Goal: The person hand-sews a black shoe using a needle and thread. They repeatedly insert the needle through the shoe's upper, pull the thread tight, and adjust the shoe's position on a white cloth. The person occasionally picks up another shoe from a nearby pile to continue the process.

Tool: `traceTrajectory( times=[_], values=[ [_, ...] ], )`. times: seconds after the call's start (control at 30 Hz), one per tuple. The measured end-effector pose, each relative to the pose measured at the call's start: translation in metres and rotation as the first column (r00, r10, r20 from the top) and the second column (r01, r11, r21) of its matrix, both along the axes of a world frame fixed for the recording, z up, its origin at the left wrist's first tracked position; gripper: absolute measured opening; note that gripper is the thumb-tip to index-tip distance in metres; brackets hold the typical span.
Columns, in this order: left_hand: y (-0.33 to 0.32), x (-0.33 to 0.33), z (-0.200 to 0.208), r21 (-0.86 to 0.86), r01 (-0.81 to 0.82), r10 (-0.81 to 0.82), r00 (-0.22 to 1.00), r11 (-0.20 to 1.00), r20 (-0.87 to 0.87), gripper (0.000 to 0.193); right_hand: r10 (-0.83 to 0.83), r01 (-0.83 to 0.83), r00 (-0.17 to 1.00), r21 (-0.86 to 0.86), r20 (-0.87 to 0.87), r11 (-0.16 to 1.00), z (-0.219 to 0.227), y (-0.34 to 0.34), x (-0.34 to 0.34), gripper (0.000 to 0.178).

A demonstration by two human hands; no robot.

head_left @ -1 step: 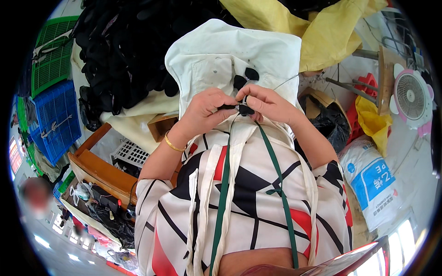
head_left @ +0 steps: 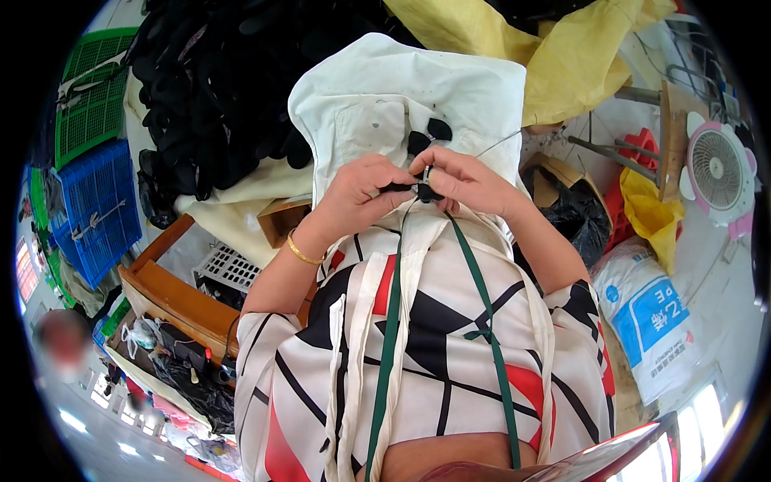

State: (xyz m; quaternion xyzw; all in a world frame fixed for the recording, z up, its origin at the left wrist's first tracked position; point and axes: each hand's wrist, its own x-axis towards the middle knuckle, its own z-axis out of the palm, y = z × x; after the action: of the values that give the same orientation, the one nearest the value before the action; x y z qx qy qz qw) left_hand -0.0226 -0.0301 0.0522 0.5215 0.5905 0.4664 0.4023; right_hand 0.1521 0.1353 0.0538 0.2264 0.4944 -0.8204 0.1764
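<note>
My left hand (head_left: 371,186) is closed, its thumb and fingers pinching a small black fabric piece (head_left: 429,194) over my lap. From the other side my right hand (head_left: 466,178) pinches the same piece, fingertips close to the left ones. A small pale bit shows between the fingers, too small to name. Just beyond the hands, two more small black pieces (head_left: 438,129) rest on the white cloth (head_left: 474,92) spread in front of me. A gold bangle circles my left wrist.
A large heap of black fabric pieces (head_left: 209,96) fills the far left. Yellow sheeting (head_left: 574,68) lies far right, with a white and pink fan (head_left: 717,166) beyond. Blue (head_left: 98,213) and green (head_left: 96,92) crates stand left; a brown wooden bench (head_left: 181,309) is nearer.
The fingertips of my right hand have shifted very slightly at the black piece. Otherwise the scene looks the same.
</note>
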Motion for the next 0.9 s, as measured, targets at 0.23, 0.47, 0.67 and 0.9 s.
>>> traceTrajectory(
  times=[0.23,0.47,0.67,0.9],
  values=[
    [-0.003,0.008,-0.004,-0.186,-0.073,0.086,0.994,0.980,0.062,0.014,-0.017,0.046,0.992,0.243,-0.122,0.969,-0.017,-0.017,-0.003,0.030],
    [-0.001,0.012,-0.012,-0.151,-0.090,0.086,0.996,0.984,-0.030,0.017,0.338,0.347,0.852,0.915,-0.399,0.205,-0.014,-0.017,-0.013,0.014],
    [-0.003,0.017,-0.022,-0.087,-0.178,0.165,0.977,0.980,-0.135,0.016,0.346,0.439,0.743,0.807,-0.573,0.395,0.028,-0.038,-0.020,0.010],
    [-0.005,0.003,-0.024,-0.148,-0.202,0.154,0.945,0.968,-0.289,0.013,-0.634,0.618,0.751,-0.142,-0.186,0.773,0.024,0.031,0.005,0.008]
  ],
)
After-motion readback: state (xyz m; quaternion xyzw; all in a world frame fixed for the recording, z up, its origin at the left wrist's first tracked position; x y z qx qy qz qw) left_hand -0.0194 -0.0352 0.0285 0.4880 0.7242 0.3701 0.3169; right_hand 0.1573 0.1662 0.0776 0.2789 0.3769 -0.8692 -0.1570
